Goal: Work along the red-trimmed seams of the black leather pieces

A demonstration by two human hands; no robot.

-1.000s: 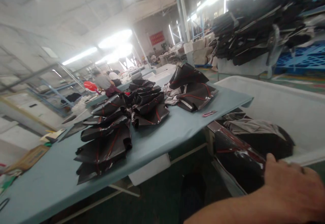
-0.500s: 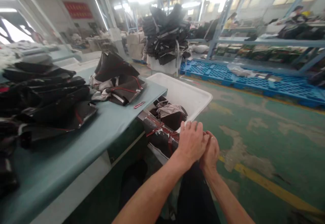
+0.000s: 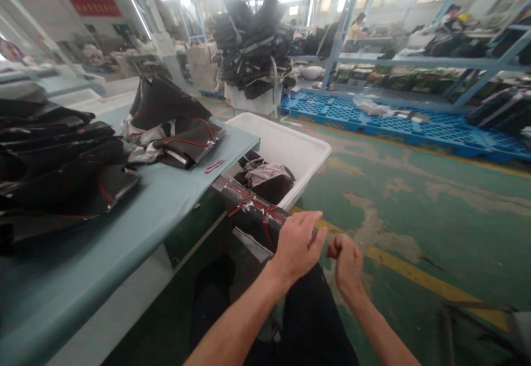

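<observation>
My left hand [image 3: 297, 244] lies over the near right end of a black panel with red piping [image 3: 257, 217], its fingers stretched out and its thumb apart. The panel reaches from the table's edge toward my lap, in front of the white bin. Just right of it, my right hand [image 3: 347, 260] is raised in the air with its fingers curled in and pinched; anything between them is too small to make out. Inside the white bin [image 3: 309, 153] lie black and grey sewn pieces [image 3: 271, 181].
On the blue-green table [image 3: 166, 200] are a stack of black pieces [image 3: 62, 156], another black folded piece [image 3: 170, 123] and small red-handled snips [image 3: 214, 166]. Beyond stand a tall black pile [image 3: 253, 51] and blue pallets [image 3: 394, 120]. A dark metal frame [image 3: 473, 322] stands at lower right.
My hands were together at the panel's end; now they are apart, the right one lower and to the right. The view has turned slightly right.
</observation>
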